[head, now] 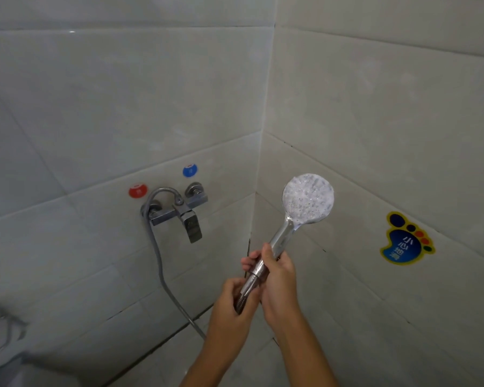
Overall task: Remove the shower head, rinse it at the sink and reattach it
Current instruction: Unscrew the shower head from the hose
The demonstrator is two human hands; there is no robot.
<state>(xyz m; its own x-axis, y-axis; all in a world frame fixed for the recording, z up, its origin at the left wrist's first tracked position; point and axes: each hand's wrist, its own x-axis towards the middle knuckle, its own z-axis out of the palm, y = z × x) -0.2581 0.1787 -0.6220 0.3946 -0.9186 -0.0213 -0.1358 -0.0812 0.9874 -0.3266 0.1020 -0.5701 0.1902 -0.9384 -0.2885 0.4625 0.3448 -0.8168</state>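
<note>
Fingers of the right hand (278, 270) curl round the lower handle of the chrome hand-held shower head with its round white spray face (308, 199), which stands tilted up near the tiled corner, face toward the camera. Just below, the left hand (234, 300) pinches the ribbed metal connector nut (246, 289) where the grey flexible metal hose (160, 263) meets the handle. The hose runs back up to the chrome wall-mounted mixer tap (179, 212).

Head and hose appear joined, so the step is judged to be unscrewing (or, possibly, screwing back on; the frame cannot settle which). Next, the left fingers must twist the nut while the right holds the handle steady.
</note>
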